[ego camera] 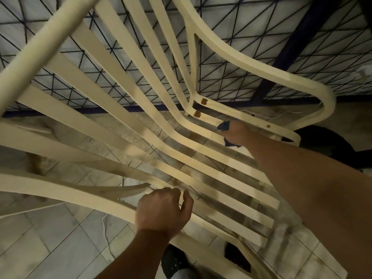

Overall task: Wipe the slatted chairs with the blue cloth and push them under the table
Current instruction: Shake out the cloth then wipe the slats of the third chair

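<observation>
A cream slatted plastic chair (141, 109) fills the view from above, its back slats curving down into seat slats. My left hand (163, 212) grips the near seat rail, fingers curled round a slat. My right hand (235, 133) reaches across the seat to a far slat and holds the bunched blue cloth (223, 125), pressing it against that slat near the right armrest (281, 77). Only small dark-blue bits of cloth show around the fingers. The seat slats look grimy in the middle.
A dark blue metal mesh panel (241, 63) with a thick post stands just behind the chair. Pale floor tiles (56, 238) and thin white cords lie underneath. My dark shoes (175, 260) show at the bottom. A black round object (326, 141) sits right.
</observation>
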`<state>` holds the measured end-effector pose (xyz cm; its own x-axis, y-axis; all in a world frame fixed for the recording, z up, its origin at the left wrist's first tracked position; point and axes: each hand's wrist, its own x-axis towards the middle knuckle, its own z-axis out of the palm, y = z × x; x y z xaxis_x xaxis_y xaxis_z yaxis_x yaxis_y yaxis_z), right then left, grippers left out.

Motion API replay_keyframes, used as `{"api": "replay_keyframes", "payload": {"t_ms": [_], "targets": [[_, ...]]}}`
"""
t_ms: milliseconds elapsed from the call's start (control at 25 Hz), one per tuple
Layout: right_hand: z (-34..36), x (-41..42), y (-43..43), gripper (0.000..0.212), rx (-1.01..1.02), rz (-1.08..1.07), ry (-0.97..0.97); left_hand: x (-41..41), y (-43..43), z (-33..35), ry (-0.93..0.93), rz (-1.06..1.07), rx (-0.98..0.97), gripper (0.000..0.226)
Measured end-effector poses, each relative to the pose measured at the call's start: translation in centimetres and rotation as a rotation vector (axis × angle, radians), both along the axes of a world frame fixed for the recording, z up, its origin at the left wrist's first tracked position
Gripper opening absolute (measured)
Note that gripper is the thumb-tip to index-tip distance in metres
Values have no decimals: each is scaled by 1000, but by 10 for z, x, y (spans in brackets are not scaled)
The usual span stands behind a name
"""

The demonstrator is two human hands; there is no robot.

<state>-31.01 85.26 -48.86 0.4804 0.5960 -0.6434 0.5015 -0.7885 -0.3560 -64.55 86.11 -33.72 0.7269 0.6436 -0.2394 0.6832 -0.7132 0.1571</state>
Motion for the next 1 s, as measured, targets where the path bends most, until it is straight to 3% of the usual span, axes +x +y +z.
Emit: {"api": "replay_keyframes", "payload": {"t_ms": [80,240,440,560,880,1000], "targets": [[-3,5,-19,54,-40,-35,12,3,1,7,55,5,11,45],[19,10,-77,32,-55,-245,-63,2,1,9,85,84,-3,45],[17,25,-113,40,-108,-247,-125,1,2,5,55,70,10,41],[14,29,-104,31,-106,-248,-74,0,4,1,22,63,29,42],[-16,26,-39,50,-82,-243,31,0,3,-2,-39,49,17,44],[-9,10,-2,47,-77,-199,30,0,3,0,-69,79,7,44]]}}
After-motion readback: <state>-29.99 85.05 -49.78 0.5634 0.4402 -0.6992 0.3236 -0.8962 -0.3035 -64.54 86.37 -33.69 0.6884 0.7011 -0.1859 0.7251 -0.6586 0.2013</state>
